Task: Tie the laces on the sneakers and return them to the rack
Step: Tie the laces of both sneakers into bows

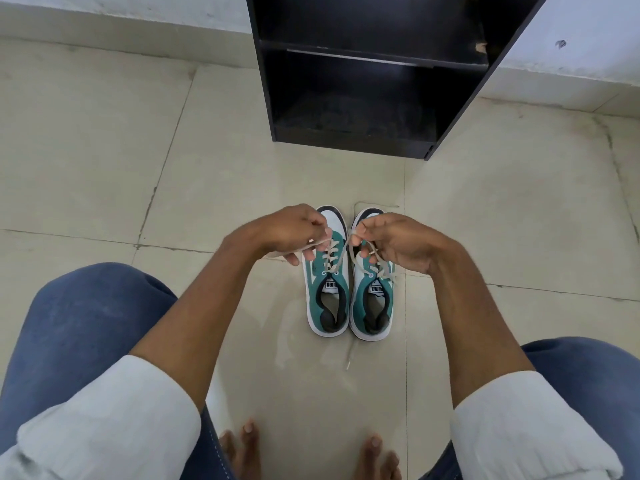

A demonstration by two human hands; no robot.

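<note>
Two green and white sneakers stand side by side on the floor, toes pointing away from me: the left sneaker point(327, 292) and the right sneaker point(372, 299). My left hand point(291, 232) pinches one end of the left sneaker's beige lace point(330, 254). My right hand point(398, 242) pinches the other lace end above the gap between the shoes. The right sneaker's lace lies loose, one end trailing past its toe point(375, 204), another behind its heel point(349, 358). The black rack point(450, 109) stands just beyond the shoes, with no shoes on its visible shelves.
Beige floor tiles point(104, 150) surround the shoes. A white wall base point(121, 15) runs behind the rack. My knees in blue trousers point(86, 323) flank the view, and my bare toes point(249, 441) show at the bottom.
</note>
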